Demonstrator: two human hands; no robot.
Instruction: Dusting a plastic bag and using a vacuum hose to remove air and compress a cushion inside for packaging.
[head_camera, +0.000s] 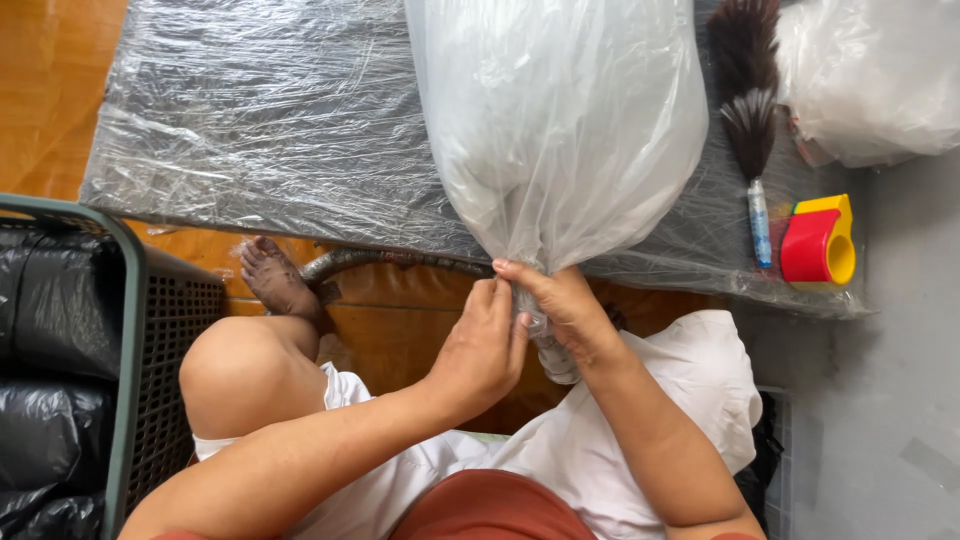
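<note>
Pinching the gathered neck of the clear plastic bag (560, 120), both my left hand (480, 350) and right hand (565, 305) clench it with their fingers (520, 275); the bag lies beside the feather duster (748, 110).

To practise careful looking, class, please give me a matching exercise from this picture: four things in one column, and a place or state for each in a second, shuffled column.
Things
1. clear plastic bag
2. feather duster
3. red and yellow tape dispenser
4. dark basket

Places or states
A. beside the person's knee, lined with black plastic
B. neck pinched shut between the left hand and right hand
C. at the mat's corner, beside the duster's handle
D. lying between the clear bag and another white bag

Pairs: 1-B, 2-D, 3-C, 4-A
</note>
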